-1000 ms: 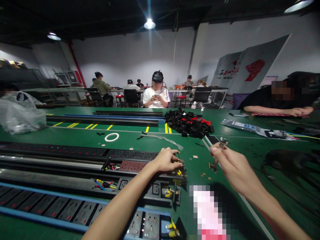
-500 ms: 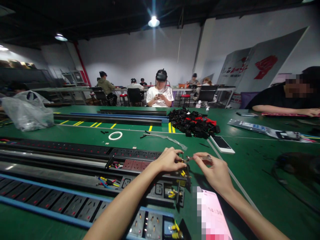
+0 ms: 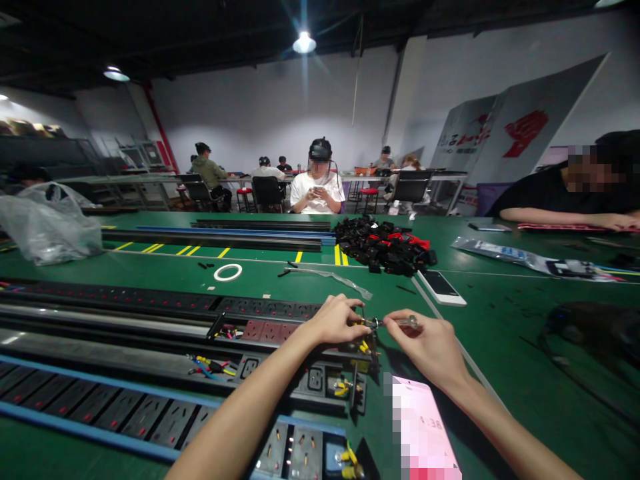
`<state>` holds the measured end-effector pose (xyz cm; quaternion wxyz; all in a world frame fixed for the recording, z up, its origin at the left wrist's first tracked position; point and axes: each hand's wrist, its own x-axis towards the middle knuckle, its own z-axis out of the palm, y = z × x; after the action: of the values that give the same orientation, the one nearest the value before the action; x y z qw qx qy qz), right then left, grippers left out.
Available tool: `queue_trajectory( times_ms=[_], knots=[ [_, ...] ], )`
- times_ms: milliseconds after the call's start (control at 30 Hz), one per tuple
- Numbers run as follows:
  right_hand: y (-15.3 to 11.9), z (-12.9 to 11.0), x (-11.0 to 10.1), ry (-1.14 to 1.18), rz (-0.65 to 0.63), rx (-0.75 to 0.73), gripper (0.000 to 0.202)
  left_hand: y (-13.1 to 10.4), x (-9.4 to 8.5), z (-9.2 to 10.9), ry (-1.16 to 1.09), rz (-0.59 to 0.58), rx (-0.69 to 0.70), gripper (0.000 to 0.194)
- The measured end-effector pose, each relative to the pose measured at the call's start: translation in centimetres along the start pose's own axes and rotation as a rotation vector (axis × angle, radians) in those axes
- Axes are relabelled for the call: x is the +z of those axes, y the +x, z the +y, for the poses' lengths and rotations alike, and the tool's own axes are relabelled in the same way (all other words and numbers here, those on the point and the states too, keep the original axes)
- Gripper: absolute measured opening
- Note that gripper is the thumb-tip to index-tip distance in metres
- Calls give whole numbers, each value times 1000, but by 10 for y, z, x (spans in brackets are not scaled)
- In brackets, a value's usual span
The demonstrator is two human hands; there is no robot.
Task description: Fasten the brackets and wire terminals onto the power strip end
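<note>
My left hand (image 3: pixel 335 319) is closed on the right end of a black socket strip (image 3: pixel 273 307), its thumb and fingers around the small end plate and wiring there. My right hand (image 3: pixel 431 343) grips a slim tool with a clear handle (image 3: pixel 412 322), apparently a screwdriver. Its tip points left and meets the metal parts at the strip's end, close to my left fingertips. Just below, another black strip (image 3: pixel 315 379) has an end plate (image 3: pixel 358 390) with yellow-sleeved wires (image 3: pixel 344 387). A blue-edged socket strip (image 3: pixel 115 408) lies nearest me. The exact contact point is too small to make out.
A pink-screened phone (image 3: pixel 423 427) lies below my right hand, a white phone (image 3: pixel 441 288) beyond it. Black and red parts (image 3: pixel 383 243) are heaped behind. A white tape ring (image 3: pixel 228 272) and a plastic bag (image 3: pixel 53 223) lie left. Co-workers sit opposite and at right.
The tool in my right hand has shifted slightly left and lined up with the strip's end. My left hand keeps its grip. The view has moved a little.
</note>
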<state>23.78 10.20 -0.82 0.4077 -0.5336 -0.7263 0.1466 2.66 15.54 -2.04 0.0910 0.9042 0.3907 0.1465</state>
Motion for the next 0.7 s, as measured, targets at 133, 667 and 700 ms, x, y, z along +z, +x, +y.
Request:
queue_trajectory(
  times_ms=[133,667,700],
  knots=[
    [-2,5,8,1,0,-42,25,0,1,-1,3,10,12,34],
    [-5,17,18,25,-131,-155,20,0,6,-3,-32,21,8,32],
    [-2,17,17,53,-177,-158,20,1,6,-3,-30,20,10,32]
  ],
)
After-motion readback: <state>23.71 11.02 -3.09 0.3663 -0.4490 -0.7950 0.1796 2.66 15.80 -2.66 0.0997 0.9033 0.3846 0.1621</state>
